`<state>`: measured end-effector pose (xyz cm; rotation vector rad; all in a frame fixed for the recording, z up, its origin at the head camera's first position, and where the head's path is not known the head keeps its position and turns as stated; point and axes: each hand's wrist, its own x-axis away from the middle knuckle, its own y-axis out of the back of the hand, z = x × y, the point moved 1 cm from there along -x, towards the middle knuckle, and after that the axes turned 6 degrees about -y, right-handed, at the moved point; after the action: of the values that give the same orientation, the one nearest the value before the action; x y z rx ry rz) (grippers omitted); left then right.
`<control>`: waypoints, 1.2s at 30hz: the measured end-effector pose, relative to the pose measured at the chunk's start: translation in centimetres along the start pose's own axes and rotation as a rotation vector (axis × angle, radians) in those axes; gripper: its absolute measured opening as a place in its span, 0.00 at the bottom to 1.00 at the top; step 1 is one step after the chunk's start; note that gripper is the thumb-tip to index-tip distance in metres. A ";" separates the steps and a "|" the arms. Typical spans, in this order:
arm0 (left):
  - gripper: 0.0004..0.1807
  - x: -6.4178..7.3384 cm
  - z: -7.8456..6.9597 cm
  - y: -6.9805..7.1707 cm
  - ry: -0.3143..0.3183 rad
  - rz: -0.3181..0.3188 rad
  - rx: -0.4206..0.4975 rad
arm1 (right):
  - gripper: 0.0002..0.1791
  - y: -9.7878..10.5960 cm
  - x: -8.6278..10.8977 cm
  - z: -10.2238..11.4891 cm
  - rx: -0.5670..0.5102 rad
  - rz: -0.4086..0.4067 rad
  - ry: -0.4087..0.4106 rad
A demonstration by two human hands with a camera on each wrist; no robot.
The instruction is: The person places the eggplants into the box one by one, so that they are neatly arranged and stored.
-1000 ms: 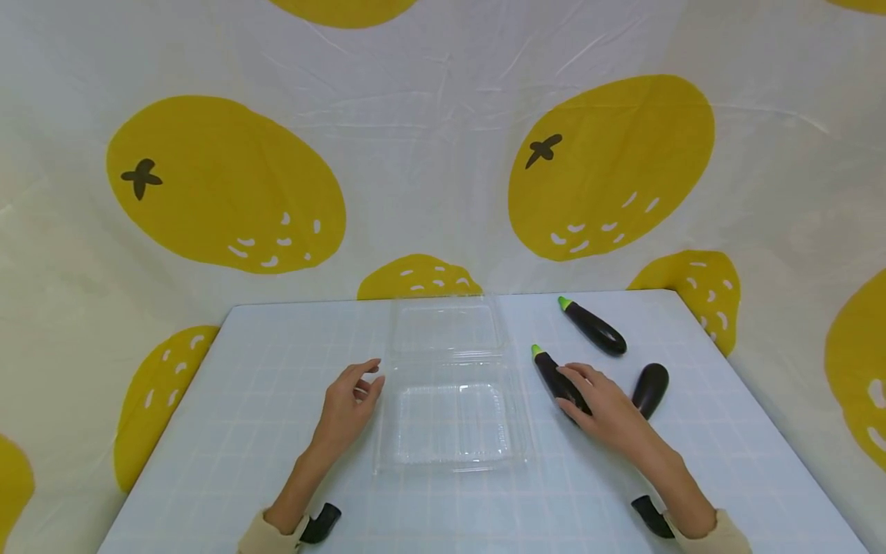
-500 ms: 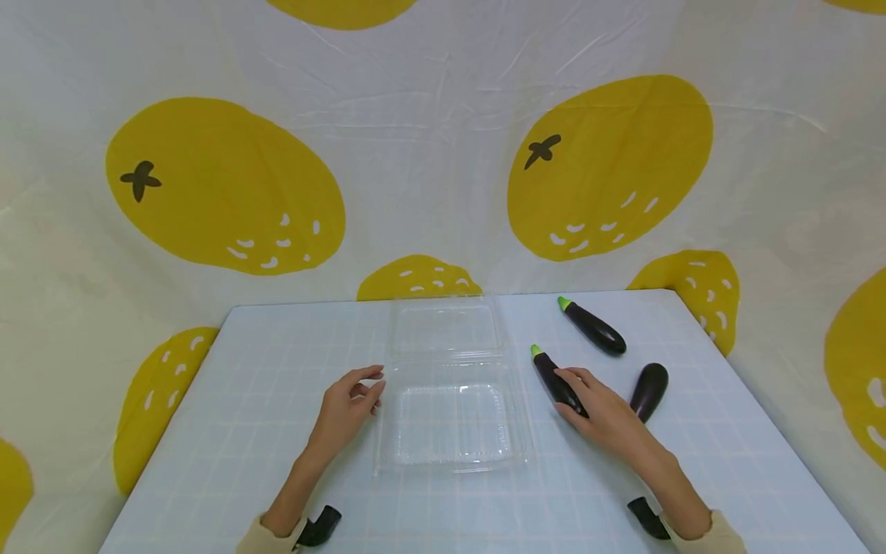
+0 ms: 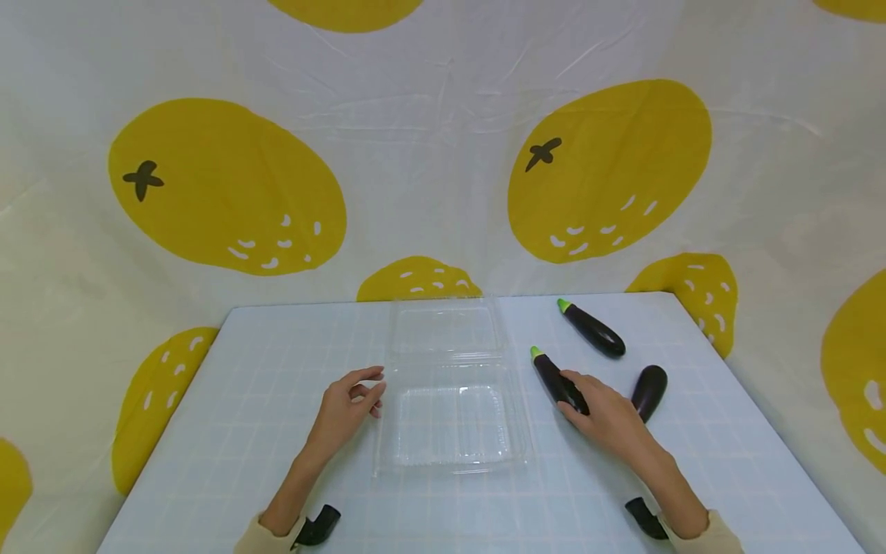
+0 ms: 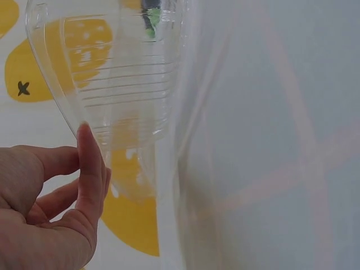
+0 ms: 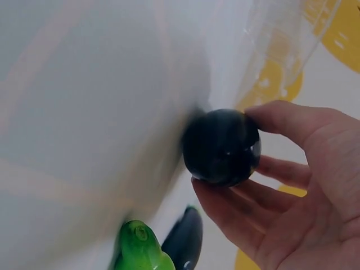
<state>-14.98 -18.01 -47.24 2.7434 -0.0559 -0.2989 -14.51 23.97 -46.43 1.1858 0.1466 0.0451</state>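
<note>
My right hand (image 3: 609, 415) grips a dark purple eggplant (image 3: 551, 377) by its thick end, its green stem end pointing away from me. In the right wrist view, thumb and fingers curve around the glossy round end of this eggplant (image 5: 222, 147), close over the table. Left of it lies a clear plastic clamshell container (image 3: 450, 431), lid folded back toward the wall. My left hand (image 3: 342, 412) is beside the container's left edge, fingers loosely bent. In the left wrist view, a fingertip overlaps the rim of the container (image 4: 126, 73).
Another eggplant (image 3: 594, 331) lies farther back on the right. A third eggplant (image 3: 649, 391) is just behind my right wrist, partly hidden by it. The pale checked tabletop (image 3: 277, 346) meets a white curtain (image 3: 429, 177) with large yellow fruit prints.
My right hand has drawn back slightly, and its fingers have settled around the near eggplant. The left hand has barely moved; the container and other eggplants stay put.
</note>
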 end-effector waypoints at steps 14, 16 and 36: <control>0.22 0.0 -0.1 0.3 0.028 0.032 0.063 | 0.28 0.4 -0.1 0.5 0.010 -0.050 0.031; 0.22 0.0 -0.3 0.3 0.028 0.032 0.068 | 0.28 0.6 -0.1 0.6 0.009 -0.058 0.045; 0.22 -0.1 -0.2 0.2 0.038 0.019 0.065 | 0.28 3.0 -0.7 2.1 0.017 -0.144 0.215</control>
<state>-15.01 -18.10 -46.99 2.8105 -0.0829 -0.2434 -14.75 23.04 -42.85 1.1826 0.4214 0.0452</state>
